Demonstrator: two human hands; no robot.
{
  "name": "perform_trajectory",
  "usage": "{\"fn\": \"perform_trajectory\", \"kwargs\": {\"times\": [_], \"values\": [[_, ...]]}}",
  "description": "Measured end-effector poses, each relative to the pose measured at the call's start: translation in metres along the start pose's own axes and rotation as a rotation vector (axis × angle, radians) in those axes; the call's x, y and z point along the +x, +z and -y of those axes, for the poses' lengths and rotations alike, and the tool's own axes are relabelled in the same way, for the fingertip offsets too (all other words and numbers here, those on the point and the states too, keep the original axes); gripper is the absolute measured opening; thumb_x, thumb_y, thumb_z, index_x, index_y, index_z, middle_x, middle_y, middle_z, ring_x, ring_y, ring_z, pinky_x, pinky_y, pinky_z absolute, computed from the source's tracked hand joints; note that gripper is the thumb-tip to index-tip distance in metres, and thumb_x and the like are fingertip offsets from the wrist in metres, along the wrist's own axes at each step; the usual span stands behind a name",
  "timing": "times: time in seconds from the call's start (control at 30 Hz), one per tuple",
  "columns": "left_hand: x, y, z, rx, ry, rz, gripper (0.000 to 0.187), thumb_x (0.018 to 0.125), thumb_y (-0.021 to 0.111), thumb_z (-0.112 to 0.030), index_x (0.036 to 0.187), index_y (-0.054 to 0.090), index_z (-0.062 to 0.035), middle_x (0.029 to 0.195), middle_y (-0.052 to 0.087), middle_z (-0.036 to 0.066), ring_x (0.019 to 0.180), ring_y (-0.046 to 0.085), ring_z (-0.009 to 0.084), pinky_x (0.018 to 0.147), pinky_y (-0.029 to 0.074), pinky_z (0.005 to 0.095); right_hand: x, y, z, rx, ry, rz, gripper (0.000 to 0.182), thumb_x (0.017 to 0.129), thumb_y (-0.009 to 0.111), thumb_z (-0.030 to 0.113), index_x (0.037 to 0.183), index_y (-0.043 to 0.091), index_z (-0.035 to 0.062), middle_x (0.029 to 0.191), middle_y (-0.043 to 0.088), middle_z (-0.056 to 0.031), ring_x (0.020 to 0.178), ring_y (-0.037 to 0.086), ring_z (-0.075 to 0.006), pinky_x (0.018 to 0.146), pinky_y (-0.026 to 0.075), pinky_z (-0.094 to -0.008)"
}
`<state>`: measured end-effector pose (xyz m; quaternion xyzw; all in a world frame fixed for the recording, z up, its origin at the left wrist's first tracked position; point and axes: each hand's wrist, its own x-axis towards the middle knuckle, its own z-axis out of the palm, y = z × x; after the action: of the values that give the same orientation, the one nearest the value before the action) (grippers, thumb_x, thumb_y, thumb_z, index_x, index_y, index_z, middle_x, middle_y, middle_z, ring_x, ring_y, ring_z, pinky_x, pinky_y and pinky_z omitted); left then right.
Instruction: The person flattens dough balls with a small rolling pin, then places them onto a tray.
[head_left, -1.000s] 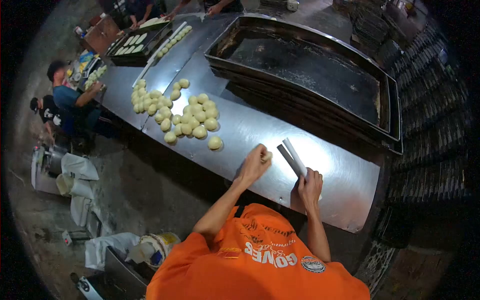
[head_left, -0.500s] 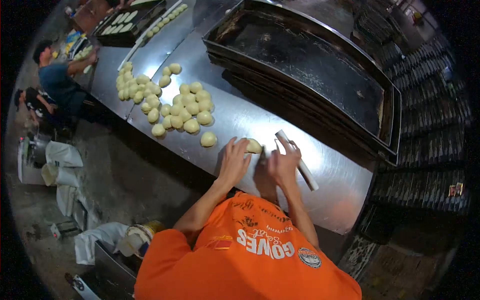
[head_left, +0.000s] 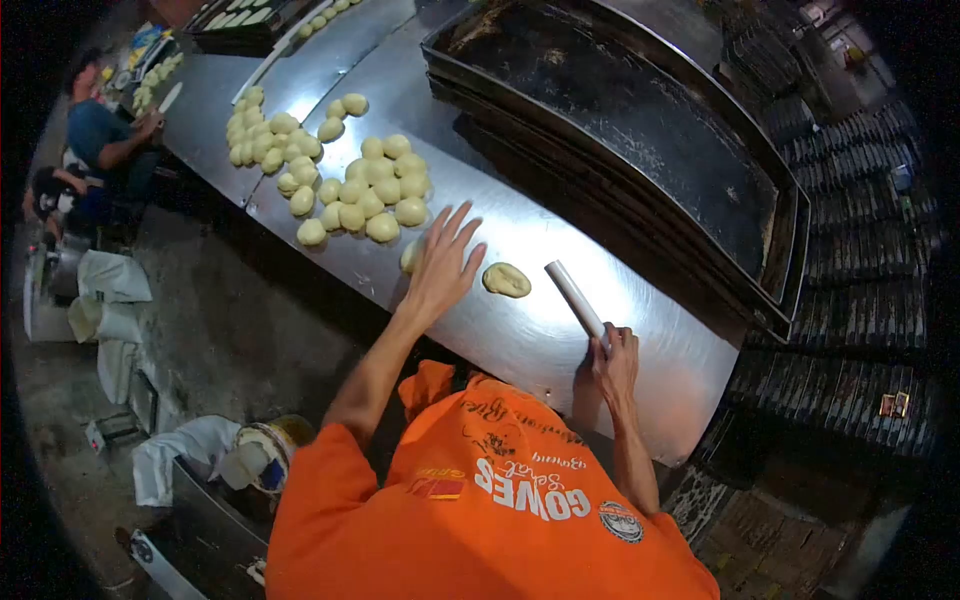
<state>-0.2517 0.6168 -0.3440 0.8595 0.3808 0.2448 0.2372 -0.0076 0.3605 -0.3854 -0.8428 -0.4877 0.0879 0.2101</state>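
Observation:
My left hand (head_left: pixel 442 262) is over the steel table (head_left: pixel 480 335) with its fingers spread, partly covering a single dough ball (head_left: pixel 408 257). To its right lies a flattened, oval dough piece (head_left: pixel 507 280) that neither hand touches. My right hand (head_left: pixel 616 368) has its fingers wrapped round the near end of a pale rolling pin (head_left: pixel 575 298), which lies slanted on the table. Beyond my left hand sits a cluster of round dough balls (head_left: pixel 382 190), with another heap (head_left: pixel 262 140) farther left.
A stack of large dark trays (head_left: pixel 620 130) stands along the table's far side. Tray racks (head_left: pixel 860 270) are at the right. Another person (head_left: pixel 100 135) works at the upper left. A bucket (head_left: pixel 265 455) and white sacks (head_left: pixel 115 290) stand on the floor at the left.
My left hand has left the dough piece and moved left to the single ball, its fingers spreading. My right hand has moved down and right, onto the near end of the rolling pin.

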Motion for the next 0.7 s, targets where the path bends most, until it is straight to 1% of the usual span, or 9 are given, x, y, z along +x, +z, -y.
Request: {"fn": "perform_trajectory", "kwargs": {"times": [0.03, 0.17, 0.23, 0.3, 0.37, 0.47, 0.57, 0.63, 0.7], "values": [[0.010, 0.004, -0.005, -0.003, 0.079, -0.014, 0.043, 0.101, 0.051, -0.028, 0.136, 0.054, -0.0022, 0.155, 0.035, 0.018, 0.144, 0.028, 0.0427, 0.115, 0.028, 0.0531, 0.002, 0.003, 0.001, 0.002, -0.005, 0.011, 0.035, 0.090, 0.066, 0.019, 0.122, 0.063, 0.0069, 0.110, 0.059, -0.0160, 0.101, 0.055, -0.0349, 0.089, 0.044, -0.0464], [0.021, 0.048, -0.002, 0.139, 0.184, -0.049, 0.042, 0.102, 0.046, -0.024, 0.137, 0.053, -0.0022, 0.153, 0.039, 0.019, 0.142, 0.032, 0.0403, 0.115, 0.029, 0.0517, 0.043, 0.021, 0.065, 0.041, -0.387, -0.101, 0.032, 0.087, 0.067, 0.013, 0.118, 0.064, 0.0103, 0.106, 0.059, -0.0159, 0.099, 0.055, -0.0336, 0.083, 0.046, -0.0438], [-0.014, 0.076, 0.013, 0.270, 0.128, 0.070, 0.041, 0.101, 0.046, -0.022, 0.135, 0.055, -0.0014, 0.147, 0.047, 0.018, 0.139, 0.039, 0.0362, 0.116, 0.029, 0.0480, 0.029, 0.045, 0.076, 0.095, -0.360, -0.059, 0.030, 0.085, 0.068, 0.011, 0.115, 0.066, 0.0110, 0.104, 0.059, -0.0147, 0.100, 0.055, -0.0319, 0.084, 0.044, -0.0445], [-0.031, 0.080, 0.017, 0.304, 0.129, 0.050, 0.044, 0.100, 0.045, -0.022, 0.137, 0.053, 0.0005, 0.147, 0.048, 0.017, 0.137, 0.042, 0.0353, 0.117, 0.027, 0.0490, 0.015, 0.045, 0.086, 0.135, -0.312, -0.193, 0.032, 0.083, 0.069, 0.011, 0.115, 0.066, 0.0094, 0.104, 0.060, -0.0129, 0.100, 0.055, -0.0301, 0.085, 0.042, -0.0444], [-0.080, 0.077, -0.001, 0.161, 0.021, 0.000, 0.046, 0.100, 0.042, -0.022, 0.138, 0.052, 0.0035, 0.147, 0.048, 0.017, 0.138, 0.042, 0.0351, 0.117, 0.026, 0.0490, -0.006, 0.036, 0.086, 0.166, -0.272, -0.090, 0.030, 0.084, 0.068, 0.012, 0.114, 0.066, 0.0073, 0.105, 0.060, -0.0117, 0.101, 0.054, -0.0300, 0.086, 0.041, -0.0435], [-0.094, 0.066, -0.006, 0.132, -0.008, 0.050, 0.048, 0.100, 0.042, -0.021, 0.141, 0.048, 0.0041, 0.150, 0.045, 0.017, 0.140, 0.039, 0.0347, 0.118, 0.024, 0.0502, 0.000, 0.027, 0.080, 0.133, -0.266, 0.146, 0.027, 0.088, 0.069, 0.013, 0.113, 0.067, 0.0062, 0.106, 0.060, -0.0110, 0.102, 0.054, -0.0305, 0.086, 0.041, -0.0426], [-0.055, 0.067, 0.014, 0.135, 0.029, 0.045, 0.050, 0.100, 0.041, -0.021, 0.143, 0.044, 0.0042, 0.155, 0.038, 0.017, 0.144, 0.033, 0.0360, 0.118, 0.022, 0.0534, 0.040, 0.028, 0.087, 0.069, -0.335, -0.032, 0.026, 0.090, 0.065, 0.014, 0.114, 0.067, 0.0066, 0.106, 0.061, -0.0113, 0.101, 0.055, -0.0303, 0.086, 0.042, -0.0429], [-0.016, 0.076, 0.026, 0.244, 0.062, 0.069, 0.051, 0.101, 0.041, -0.022, 0.144, 0.042, 0.0057, 0.156, 0.035, 0.019, 0.145, 0.029, 0.0369, 0.118, 0.020, 0.0549, 0.077, 0.054, 0.088, 0.014, -0.308, -0.117, 0.030, 0.097, 0.052, 0.019, 0.122, 0.065, 0.0078, 0.106, 0.062, -0.0135, 0.102, 0.056, -0.0321, 0.087, 0.044, -0.0445], [0.036, 0.085, 0.033, 0.355, 0.098, 0.067, 0.053, 0.101, 0.041, -0.022, 0.144, 0.040, 0.0073, 0.157, 0.031, 0.022, 0.147, 0.026, 0.0377, 0.119, 0.018, 0.0565, 0.123, 0.056, 0.092, -0.028, -0.237, -0.013, 0.032, 0.099, 0.050, 0.021, 0.125, 0.062, 0.0077, 0.107, 0.062, -0.0147, 0.102, 0.057, -0.0324, 0.085, 0.045, -0.0458]]}}
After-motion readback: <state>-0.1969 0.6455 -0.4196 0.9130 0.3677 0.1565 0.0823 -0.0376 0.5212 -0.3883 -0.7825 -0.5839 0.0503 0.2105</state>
